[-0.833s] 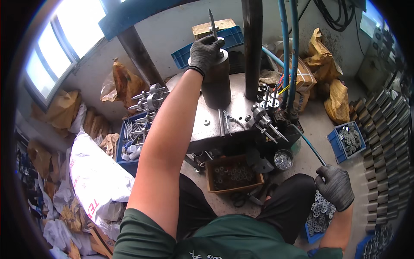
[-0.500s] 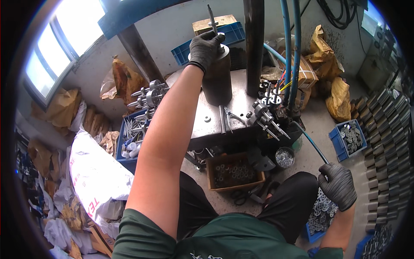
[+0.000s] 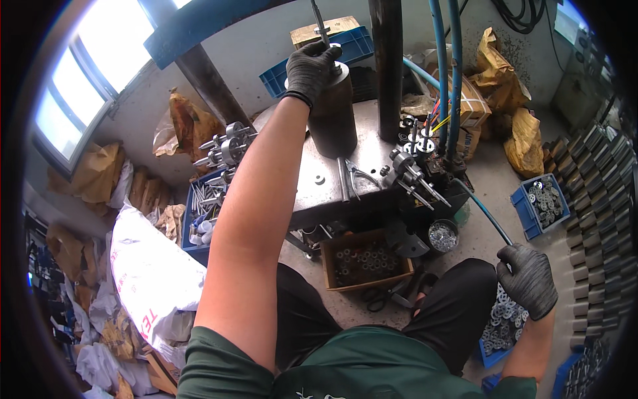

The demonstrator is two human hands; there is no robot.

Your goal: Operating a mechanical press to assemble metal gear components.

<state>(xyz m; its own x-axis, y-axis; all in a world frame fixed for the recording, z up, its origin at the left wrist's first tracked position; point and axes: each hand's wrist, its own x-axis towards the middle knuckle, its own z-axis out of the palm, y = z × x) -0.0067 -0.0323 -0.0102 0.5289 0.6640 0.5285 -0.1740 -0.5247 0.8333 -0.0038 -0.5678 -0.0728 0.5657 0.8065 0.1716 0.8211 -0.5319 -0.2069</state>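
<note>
My left hand (image 3: 310, 72), in a dark grey glove, is closed around the lower part of an upright metal shaft (image 3: 321, 28) on top of a thick dark steel cylinder (image 3: 332, 123). Its fingers hide part of the shaft's base and of the pale ring on the cylinder's top. Far to the right, my right hand (image 3: 528, 279), gloved the same way, grips the end of a long thin lever (image 3: 484, 211). That lever slants up to the machine beside the metal table (image 3: 302, 189). Pliers (image 3: 359, 179) and a short metal bar (image 3: 343, 179) lie in front of the cylinder.
Shafts with round discs (image 3: 413, 176) lie at the table's right edge, near an upright post (image 3: 387, 73) and blue hoses (image 3: 456, 80). Below stand a box of rings (image 3: 329, 269) and a round tin (image 3: 443, 236). Blue bins (image 3: 525, 216) of metal parts flank my right side.
The whole view has shifted slightly, with the table and cylinder sitting a little higher in the picture. Both hands keep their grips, and the shaft and lever show no clear movement.
</note>
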